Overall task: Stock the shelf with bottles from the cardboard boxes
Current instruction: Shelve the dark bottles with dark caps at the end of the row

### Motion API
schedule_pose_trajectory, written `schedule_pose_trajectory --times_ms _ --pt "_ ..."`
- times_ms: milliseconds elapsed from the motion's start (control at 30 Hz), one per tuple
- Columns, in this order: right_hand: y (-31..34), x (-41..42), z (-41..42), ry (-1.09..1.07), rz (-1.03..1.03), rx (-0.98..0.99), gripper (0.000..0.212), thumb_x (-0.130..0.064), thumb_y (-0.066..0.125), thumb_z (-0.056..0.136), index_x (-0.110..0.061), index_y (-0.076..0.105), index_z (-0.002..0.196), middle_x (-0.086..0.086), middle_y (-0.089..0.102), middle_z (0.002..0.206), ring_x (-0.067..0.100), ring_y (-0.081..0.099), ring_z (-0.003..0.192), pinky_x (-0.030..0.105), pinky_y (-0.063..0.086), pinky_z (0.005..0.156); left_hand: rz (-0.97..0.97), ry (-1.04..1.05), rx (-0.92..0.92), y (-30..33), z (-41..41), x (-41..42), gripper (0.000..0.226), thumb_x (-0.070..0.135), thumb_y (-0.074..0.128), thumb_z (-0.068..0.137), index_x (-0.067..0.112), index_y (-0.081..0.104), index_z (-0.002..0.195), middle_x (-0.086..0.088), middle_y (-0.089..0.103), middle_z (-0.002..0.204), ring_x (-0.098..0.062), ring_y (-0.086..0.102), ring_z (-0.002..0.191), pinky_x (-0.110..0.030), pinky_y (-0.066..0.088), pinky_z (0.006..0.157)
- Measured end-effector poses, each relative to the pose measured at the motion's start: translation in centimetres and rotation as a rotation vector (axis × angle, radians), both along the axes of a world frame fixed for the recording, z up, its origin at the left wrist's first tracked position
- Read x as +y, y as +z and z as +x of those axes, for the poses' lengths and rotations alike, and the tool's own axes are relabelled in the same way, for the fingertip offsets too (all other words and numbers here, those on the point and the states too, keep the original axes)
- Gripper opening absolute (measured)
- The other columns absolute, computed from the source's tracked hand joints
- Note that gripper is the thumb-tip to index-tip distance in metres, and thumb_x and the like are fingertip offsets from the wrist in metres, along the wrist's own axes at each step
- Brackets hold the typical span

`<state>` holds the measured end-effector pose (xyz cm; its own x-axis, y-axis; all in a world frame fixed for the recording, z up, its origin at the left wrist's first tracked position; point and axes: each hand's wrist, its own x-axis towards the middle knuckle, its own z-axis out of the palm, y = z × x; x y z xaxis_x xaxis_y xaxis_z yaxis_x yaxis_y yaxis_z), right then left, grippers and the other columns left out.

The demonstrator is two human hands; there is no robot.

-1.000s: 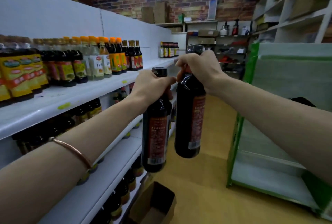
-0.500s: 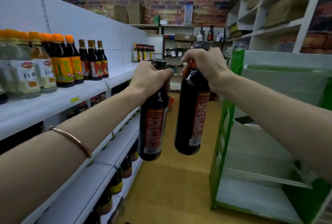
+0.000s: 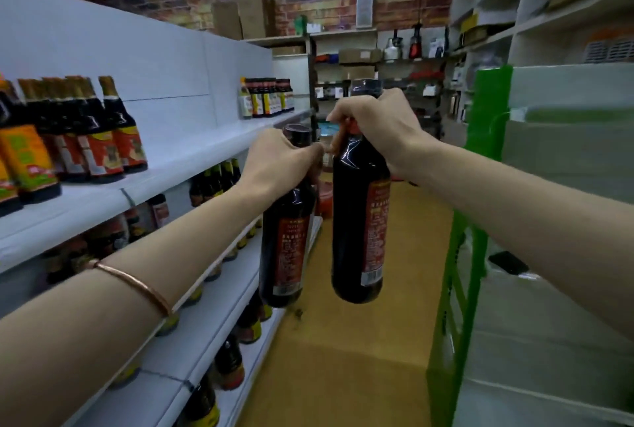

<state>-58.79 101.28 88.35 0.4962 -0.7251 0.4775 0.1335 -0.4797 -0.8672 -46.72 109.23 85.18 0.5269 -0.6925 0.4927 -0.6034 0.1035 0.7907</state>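
My left hand [image 3: 279, 161] grips the neck of a dark bottle [image 3: 284, 251] with a red label, which hangs upright in the aisle. Beside it, my right hand [image 3: 377, 125] grips the neck of a second dark bottle [image 3: 358, 231], held slightly higher. Both bottles hang just right of the white shelf [image 3: 192, 155] on my left. That shelf board carries dark sauce bottles [image 3: 99, 131] at its near end and a small group of bottles [image 3: 267, 97] at its far end, with bare board between them. No cardboard box is in view.
Lower white shelves [image 3: 219, 306] on the left hold more bottles. A green-framed rack [image 3: 459, 255] stands on the right of the yellow floor aisle [image 3: 346, 358]. Shelving with goods lines the brick back wall [image 3: 360, 59].
I have moved forward along the aisle with both bottles; the near shelf bottles slid left and the open cardboard box on the floor dropped out of view.
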Motion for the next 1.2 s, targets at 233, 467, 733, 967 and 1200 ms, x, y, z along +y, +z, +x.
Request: schedule_pose_trajectory --times_ms 233,467,733,967,1200 --pt "0.5 -11.1 5.6 0.046 -0.04 0.008 0.029 -0.013 0.065 0.073 -0.009 0.065 0.044 0.018 0.068 0.06 0.024 0.058 0.057 0.034 0.048 0.064 -0.078 0.16 0.001 0.8 5.1 -10.2 0.043 0.035 0.073 0.08 0.012 0.065 0.045 -0.007 0.069 0.057 -0.024 0.07 0.06 -0.041 0.058 0.068" --pt "0.5 -20.2 14.6 0.173 -0.053 0.018 0.026 -0.011 0.063 0.077 0.013 0.068 0.07 0.018 0.069 0.062 0.024 0.057 0.055 0.033 0.047 0.063 -0.129 0.21 0.155 1.3 13.7 -17.3 0.044 0.025 0.073 0.08 0.013 0.059 0.04 -0.007 0.065 0.051 -0.023 0.067 0.053 -0.037 0.057 0.068" --pt "1.9 -29.1 29.1 0.271 -0.081 -0.015 0.029 -0.011 0.063 0.077 -0.001 0.064 0.049 0.012 0.067 0.055 0.022 0.058 0.05 0.029 0.047 0.055 -0.166 0.282 0.069 3.6 25.6 -25.7 0.037 0.02 0.07 0.081 0.01 0.057 0.047 -0.005 0.062 0.049 -0.019 0.064 0.051 -0.024 0.051 0.056" --pt "4.9 -33.5 42.3 0.44 -0.083 -0.044 0.029 -0.015 0.064 0.075 -0.005 0.066 0.048 0.016 0.069 0.062 0.027 0.06 0.056 0.036 0.051 0.062 -0.178 0.404 0.085 6.9 35.8 -29.3 0.026 0.008 0.065 0.081 0.006 0.056 0.057 -0.006 0.056 0.048 -0.018 0.058 0.044 -0.019 0.048 0.045" --pt "8.3 -34.9 56.5 0.716 -0.074 -0.13 0.031 -0.011 0.064 0.07 -0.008 0.063 0.04 0.013 0.066 0.057 0.025 0.058 0.054 0.038 0.054 0.066 -0.212 0.694 -0.031 10.0 46.0 -30.5 0.029 0.006 0.063 0.077 0.009 0.056 0.049 -0.003 0.056 0.045 -0.017 0.058 0.043 -0.026 0.05 0.051"
